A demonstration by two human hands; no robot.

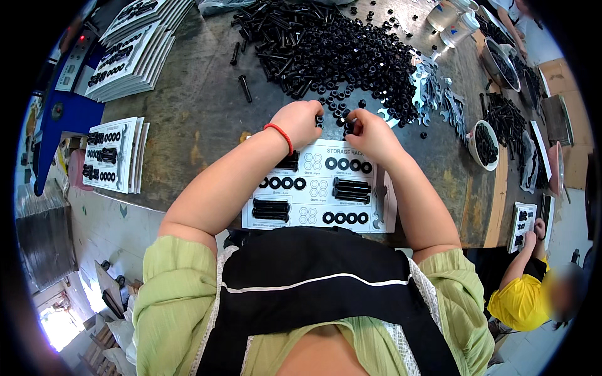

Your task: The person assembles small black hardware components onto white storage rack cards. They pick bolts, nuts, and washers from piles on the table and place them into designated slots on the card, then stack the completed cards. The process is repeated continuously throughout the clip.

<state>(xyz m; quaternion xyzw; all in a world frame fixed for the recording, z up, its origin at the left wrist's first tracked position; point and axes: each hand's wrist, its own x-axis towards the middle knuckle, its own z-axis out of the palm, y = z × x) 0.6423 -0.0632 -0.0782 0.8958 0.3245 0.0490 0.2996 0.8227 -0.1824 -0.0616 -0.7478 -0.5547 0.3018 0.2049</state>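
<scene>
We look down on a worn dark table (194, 119), its near edge running just in front of a black apron (313, 276). Beyond the middle spreads a heap of black nuts (357, 59). Between heap and apron, beside the near edge, a white card (313, 202) lies flat, its long axis left to right and its heading toward the far side; we judge it light, thin and fairly stiff, best taken by its two short edges and kept level. Over the card's far edge reach two bare hands. The left hand (300, 122) has its fingers curled together by some dark nuts, but we cannot tell whether it grips any. The right hand (376, 135) appears to pinch between thumb and forefinger. Along the card's right edge a silver wrench (379, 220) points away from us. Black bolts (352, 190) lie in bundles parallel to the long edges, and black washers (351, 214) sit in rows. Smallest is the black nut (348, 128) at the right fingertips, just past the card's far edge: probably hard, light and perhaps slippery, best held across opposite flats. Being squat, it has no long axis, and we cannot tell which way its hole faces.
</scene>
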